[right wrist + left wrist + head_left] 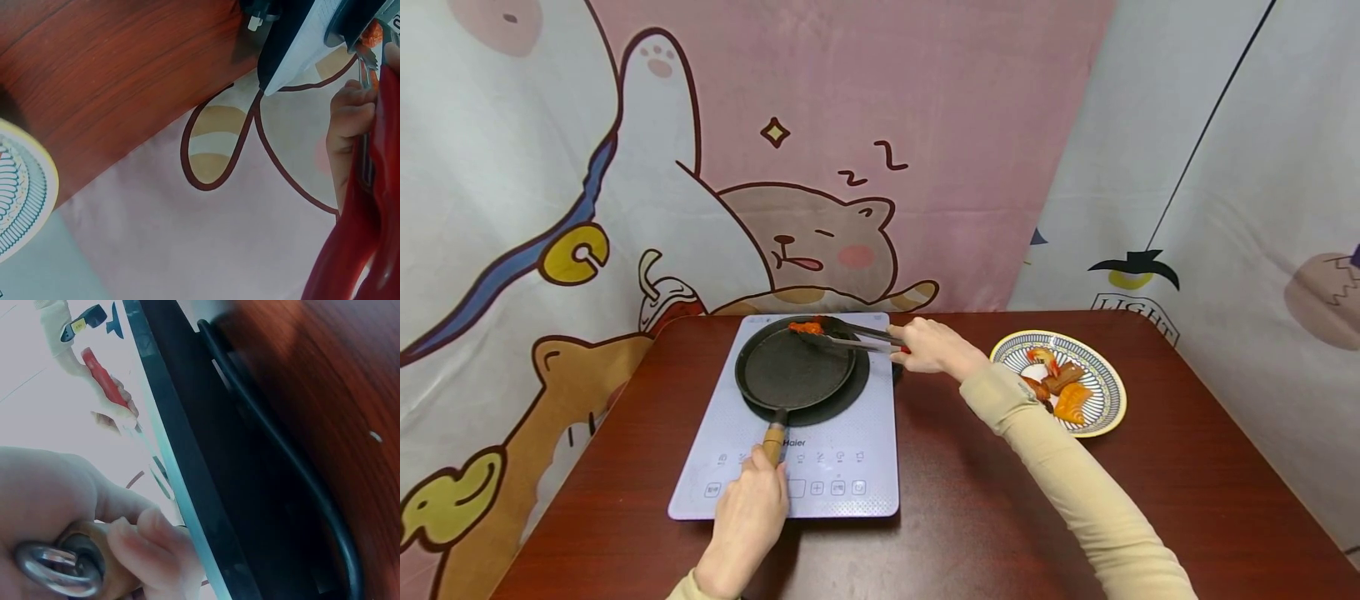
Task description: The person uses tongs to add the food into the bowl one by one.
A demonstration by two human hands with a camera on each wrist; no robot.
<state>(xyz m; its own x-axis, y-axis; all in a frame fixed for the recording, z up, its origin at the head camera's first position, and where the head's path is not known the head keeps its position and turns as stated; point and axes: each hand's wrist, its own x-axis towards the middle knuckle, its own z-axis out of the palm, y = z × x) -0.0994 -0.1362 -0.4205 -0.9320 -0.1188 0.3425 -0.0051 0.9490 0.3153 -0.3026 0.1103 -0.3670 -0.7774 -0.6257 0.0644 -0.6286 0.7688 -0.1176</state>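
Note:
My left hand [751,504] grips the wooden handle [772,443] of a black frying pan [790,375]. The handle's end with a metal ring [59,569] shows in the left wrist view. In my right hand [936,346] is a pair of tongs [865,344]; their red handles [384,181] fill the edge of the right wrist view. An orange-red piece of food [807,328] is between the tong tips at the pan's far right rim. Its exact kind is unclear, and I cannot tell whether it touches the pan.
Under the pan is a white induction cooker [838,496], with a black cord [281,444] beneath it. A patterned plate [1108,400] stands to the right on the brown table [962,508], bearing several food pieces, including an orange slice [1072,403]. A printed cloth [970,125] hangs behind.

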